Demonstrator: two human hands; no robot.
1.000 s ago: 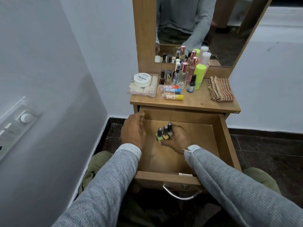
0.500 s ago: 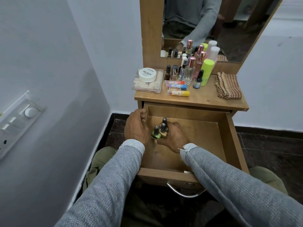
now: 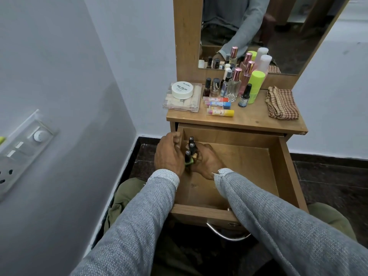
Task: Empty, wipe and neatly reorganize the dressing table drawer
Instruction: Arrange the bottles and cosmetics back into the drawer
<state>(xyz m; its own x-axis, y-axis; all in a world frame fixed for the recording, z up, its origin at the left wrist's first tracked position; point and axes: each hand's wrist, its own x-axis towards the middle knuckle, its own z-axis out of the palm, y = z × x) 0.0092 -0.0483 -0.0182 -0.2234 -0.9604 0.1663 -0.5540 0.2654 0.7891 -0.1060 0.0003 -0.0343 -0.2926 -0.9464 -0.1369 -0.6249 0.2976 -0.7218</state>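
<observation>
Hands (image 3: 187,158) around bottles (image 3: 190,150) in drawer (image 3: 278,176)

The wooden dressing table top (image 3: 249,120) carries a clear plastic case (image 3: 182,99) at its left with a white round tub (image 3: 182,89) on it, three lip-balm tubes (image 3: 219,107) lying side by side just in front of a cluster of small bottles (image 3: 231,84), a lime-green capped container (image 3: 255,84) and a folded checked cloth (image 3: 282,103) at the right. Below it the pulled-out drawer (image 3: 274,176) shows a bare wooden floor, with three dark-capped nail polish bottles (image 3: 190,149) standing close together near its back left corner. What looks like a small white object (image 3: 229,209) sits by the drawer's front wall, too hidden to identify.
</observation>
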